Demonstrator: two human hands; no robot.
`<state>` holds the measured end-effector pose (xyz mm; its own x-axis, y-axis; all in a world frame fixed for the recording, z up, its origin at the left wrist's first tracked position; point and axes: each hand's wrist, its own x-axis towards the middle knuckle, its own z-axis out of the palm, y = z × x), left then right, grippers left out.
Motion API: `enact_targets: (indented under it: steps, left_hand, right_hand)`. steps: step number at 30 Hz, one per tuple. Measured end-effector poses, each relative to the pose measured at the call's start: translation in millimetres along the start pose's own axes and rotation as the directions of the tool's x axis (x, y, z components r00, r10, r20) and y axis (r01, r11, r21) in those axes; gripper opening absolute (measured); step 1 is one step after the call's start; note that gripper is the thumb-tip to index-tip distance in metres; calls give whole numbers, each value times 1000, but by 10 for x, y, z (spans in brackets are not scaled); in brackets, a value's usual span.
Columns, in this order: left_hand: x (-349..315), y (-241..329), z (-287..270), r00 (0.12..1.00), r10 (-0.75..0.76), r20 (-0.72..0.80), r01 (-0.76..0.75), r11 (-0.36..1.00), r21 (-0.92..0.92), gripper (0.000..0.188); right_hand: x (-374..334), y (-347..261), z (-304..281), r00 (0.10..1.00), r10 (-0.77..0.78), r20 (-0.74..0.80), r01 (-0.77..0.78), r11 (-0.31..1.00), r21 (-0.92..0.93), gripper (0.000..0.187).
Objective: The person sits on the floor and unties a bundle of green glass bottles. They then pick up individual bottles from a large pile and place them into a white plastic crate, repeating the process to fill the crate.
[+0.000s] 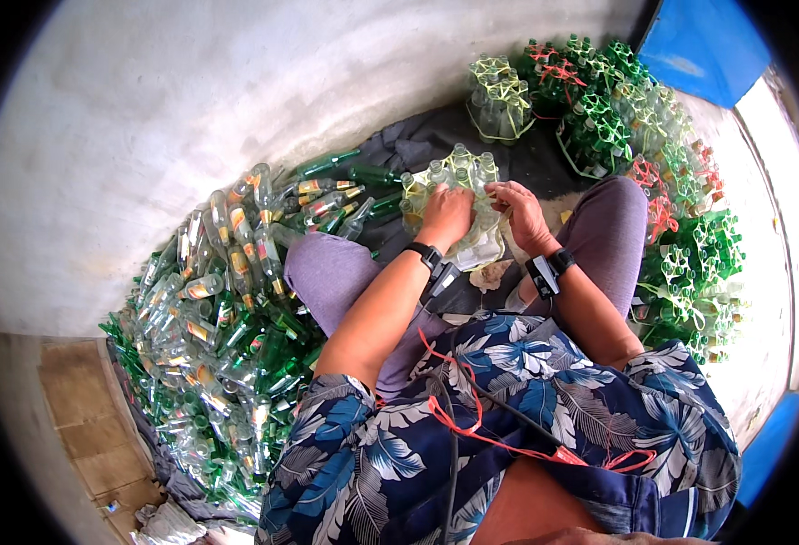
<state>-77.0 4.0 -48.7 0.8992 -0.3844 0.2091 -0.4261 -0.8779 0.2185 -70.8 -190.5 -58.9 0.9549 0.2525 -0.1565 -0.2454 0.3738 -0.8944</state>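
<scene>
Between my knees stands a bundle of clear glass bottles [462, 168], upright, with pale yellow-green strap around their necks. My left hand [449, 214] is closed with curled fingers over the near left part of the bundle. My right hand [521, 214] reaches in from the right, thumb and fingers pinched together at the bundle's right edge. What either hand grips, strap or bottle neck, is too small to make out. Both wrists carry dark bands with small devices.
A large heap of loose green and clear bottles [227, 313] lies to my left. Another strapped clear bundle [501, 104] stands beyond mine. Several strapped green bundles [596, 123] line the right side. A pale wall [190, 91] rises behind; a blue panel [704, 50] is far right.
</scene>
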Motion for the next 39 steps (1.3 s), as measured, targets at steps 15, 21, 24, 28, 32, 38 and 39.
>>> enact_targets:
  steps: [15,21,24,28,32,38,39]
  left_hand:
    - [-13,49,-24,996,-85,2,85,996,-21,7]
    - [-10,32,24,996,-63,-66,59,996,-59,11]
    - [5,14,60,993,-86,-82,81,995,-56,10]
    - [-6,-15,9,995,-29,-94,41,991,128,16]
    - [-23,18,-31,990,-29,-138,47,990,130,10]
    - [-13,-6,-16,992,-17,-125,31,993,115,13]
    - [-20,-25,0,991,-5,-133,21,993,117,14]
  right_hand:
    - [54,69,269,1000,14,13,-11,990,-144,35]
    - [80,170,308,999,0,44,13,959,-283,38]
    - [101,159,265,999,5,47,10,947,-320,37]
    - [112,144,220,998,5,55,16,930,-367,35]
    - [93,182,172,998,-47,48,63,901,-429,35]
    - [76,209,142,999,-29,28,38,910,-412,34]
    - [47,176,165,999,-31,20,36,915,-402,34]
